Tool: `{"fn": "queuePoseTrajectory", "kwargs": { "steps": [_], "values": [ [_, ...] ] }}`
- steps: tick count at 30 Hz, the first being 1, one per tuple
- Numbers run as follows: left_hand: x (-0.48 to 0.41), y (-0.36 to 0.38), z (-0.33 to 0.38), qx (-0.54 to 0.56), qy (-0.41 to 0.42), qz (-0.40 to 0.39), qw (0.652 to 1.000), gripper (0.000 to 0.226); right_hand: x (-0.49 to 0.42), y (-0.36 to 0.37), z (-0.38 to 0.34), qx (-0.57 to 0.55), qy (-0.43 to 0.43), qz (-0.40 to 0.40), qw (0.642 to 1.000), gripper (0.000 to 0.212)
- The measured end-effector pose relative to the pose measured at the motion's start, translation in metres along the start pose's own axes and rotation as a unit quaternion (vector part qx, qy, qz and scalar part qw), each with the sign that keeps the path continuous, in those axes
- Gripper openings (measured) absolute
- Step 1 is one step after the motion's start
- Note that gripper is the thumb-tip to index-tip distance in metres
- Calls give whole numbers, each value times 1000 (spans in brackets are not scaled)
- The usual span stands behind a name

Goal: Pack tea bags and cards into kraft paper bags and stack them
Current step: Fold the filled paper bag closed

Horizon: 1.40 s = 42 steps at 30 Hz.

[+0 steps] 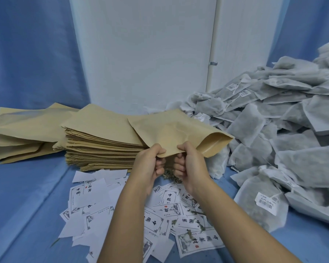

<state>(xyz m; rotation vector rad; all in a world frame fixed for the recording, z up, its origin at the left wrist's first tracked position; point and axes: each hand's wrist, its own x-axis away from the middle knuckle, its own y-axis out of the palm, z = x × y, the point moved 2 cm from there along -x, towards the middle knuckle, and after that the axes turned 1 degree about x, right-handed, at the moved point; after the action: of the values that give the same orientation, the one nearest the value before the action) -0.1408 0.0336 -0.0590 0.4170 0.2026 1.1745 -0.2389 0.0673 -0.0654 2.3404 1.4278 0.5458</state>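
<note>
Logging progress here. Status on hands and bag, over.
Left hand and right hand grip tan kraft paper bag at its edge. Bag held over scattered white printed cards. Nothing blocks.

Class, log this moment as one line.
left hand: grips kraft bag edge | right hand: grips same edge | stage: opening bag | tea bags: heaped right | cards: scattered

cards (199, 242): large black brush characters, "中国" plain on several, then two more that i cannot read surely
seal on cards: small red stamp, too small to read
tag (266, 203) on tea bag (254, 217): barcode and one line of small print, blurred
</note>
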Motion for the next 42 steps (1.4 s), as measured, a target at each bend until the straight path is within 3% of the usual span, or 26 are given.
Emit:
{"fn": "queuePoseTrajectory", "kwargs": {
  "steps": [9, 15, 19, 22, 27, 33, 39, 42],
  "values": [
    [-2, 7, 1, 4, 28, 46, 999, 30, -3, -7, -8, -16, -6, 39, 999, 32],
    [5, 18, -9, -38, 106, 222, 969, 26, -1, 2, -1, 34, -18, -6, 999, 31],
    [2, 23, -14, -6, 80, 197, 977, 19, 3, 6, 3, 41, 6, -30, 999, 35],
    [0, 21, -10, -7, 95, 207, 974, 5, 0, 6, 5, -55, 22, -7, 998, 32],
    [2, 25, -11, -58, 64, 165, 982, 22, 0, 6, 3, 1, 9, -20, 1000, 34],
    [0, 21, -7, -36, 47, 159, 985, 20, 0, 6, 6, -53, -6, -20, 998, 32],
    [2, 19, -3, -105, 40, 116, 987, 25, 4, 8, 3, 7, 2, -28, 1000, 40],
    [0, 17, -4, -70, 54, 146, 985, 21, 2, 6, 5, -47, -7, -15, 999, 32]
  ]
}}
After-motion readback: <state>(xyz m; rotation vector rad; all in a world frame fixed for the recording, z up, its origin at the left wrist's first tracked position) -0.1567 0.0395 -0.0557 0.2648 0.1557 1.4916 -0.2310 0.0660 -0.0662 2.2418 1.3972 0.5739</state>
